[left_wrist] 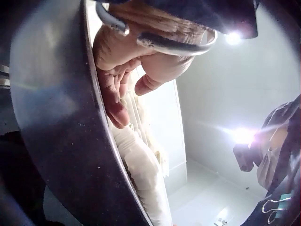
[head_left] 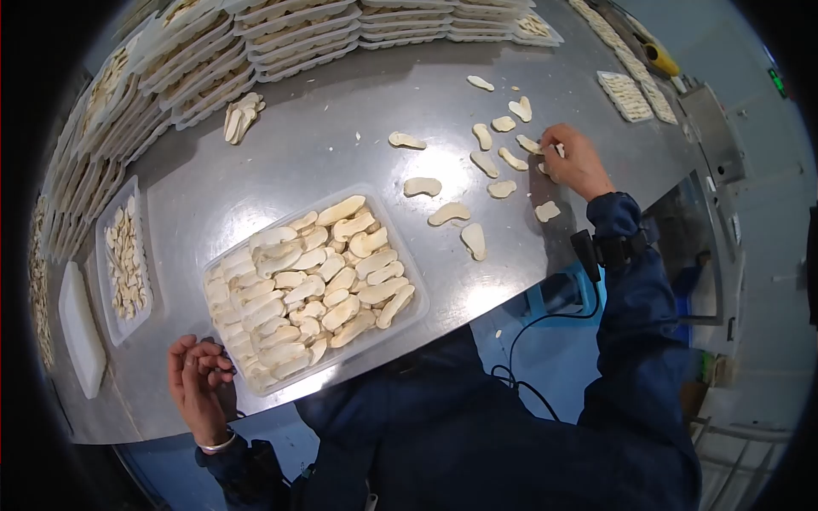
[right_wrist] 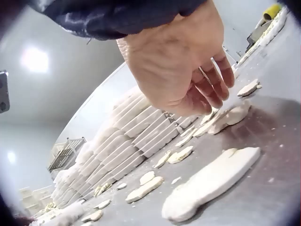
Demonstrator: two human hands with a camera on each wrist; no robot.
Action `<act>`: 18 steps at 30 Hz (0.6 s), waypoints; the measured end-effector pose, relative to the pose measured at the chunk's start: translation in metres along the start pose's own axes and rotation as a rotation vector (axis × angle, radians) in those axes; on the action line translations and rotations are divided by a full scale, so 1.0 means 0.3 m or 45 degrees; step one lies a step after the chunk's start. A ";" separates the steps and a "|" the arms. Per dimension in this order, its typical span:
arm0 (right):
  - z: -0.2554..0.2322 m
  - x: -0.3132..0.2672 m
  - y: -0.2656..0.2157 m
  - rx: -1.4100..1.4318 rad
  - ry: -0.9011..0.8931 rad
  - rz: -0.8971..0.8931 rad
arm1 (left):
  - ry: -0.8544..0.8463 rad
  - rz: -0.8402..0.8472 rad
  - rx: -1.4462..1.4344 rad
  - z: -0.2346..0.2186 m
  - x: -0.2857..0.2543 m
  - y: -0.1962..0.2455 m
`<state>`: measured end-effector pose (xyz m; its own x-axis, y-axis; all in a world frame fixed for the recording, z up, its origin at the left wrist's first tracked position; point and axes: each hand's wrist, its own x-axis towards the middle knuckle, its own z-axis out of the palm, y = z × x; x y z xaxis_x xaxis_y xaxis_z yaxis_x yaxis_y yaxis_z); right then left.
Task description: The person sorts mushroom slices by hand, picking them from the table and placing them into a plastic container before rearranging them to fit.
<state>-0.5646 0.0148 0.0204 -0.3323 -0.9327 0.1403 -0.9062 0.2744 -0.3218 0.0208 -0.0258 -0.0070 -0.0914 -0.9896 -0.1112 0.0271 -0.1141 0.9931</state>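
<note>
Pale mushroom slices fill a clear plastic tray (head_left: 415, 319) near the table's front edge, laid in overlapping rows. My left hand (head_left: 201, 383) is beside the tray's left corner, its fingers loosely bent and holding nothing. In the left wrist view, the left hand (left_wrist: 124, 70) is close to the tray's side. Out to the right, my right hand (head_left: 578, 162) reaches down among loose slices, thumb and fingers bent together at the end of a mushroom slice (head_left: 529, 146). The right wrist view shows the right hand (right_wrist: 183, 66) palm side, with a larger slice (right_wrist: 211, 183) lying nearer the camera.
Stacked trays of slices (head_left: 298, 38) line the back and left of the metal table. A small pile of slices (head_left: 244, 117) lies before them. At left are a filled tray (head_left: 125, 255) and a white tray (head_left: 83, 332). A blue stool (head_left: 562, 298) stands below the edge.
</note>
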 end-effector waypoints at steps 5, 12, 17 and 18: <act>0.016 0.006 0.000 -0.177 0.034 -0.155 | -0.005 0.010 0.007 -0.001 -0.004 0.002; 0.027 -0.010 -0.049 -0.067 0.120 -0.252 | 0.009 -0.034 0.059 -0.008 -0.007 0.002; -0.006 -0.130 -0.520 -0.073 0.136 -0.810 | -0.023 -0.045 -0.086 -0.006 -0.001 0.010; 0.011 -0.154 -0.597 -0.022 0.105 -0.896 | -0.021 -0.052 -0.083 -0.004 0.000 0.014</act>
<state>-0.3861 0.0079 0.0687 0.3157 -0.8693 0.3803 -0.9169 -0.3826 -0.1136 0.0222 -0.0264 -0.0030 -0.1097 -0.9825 -0.1503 0.0875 -0.1602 0.9832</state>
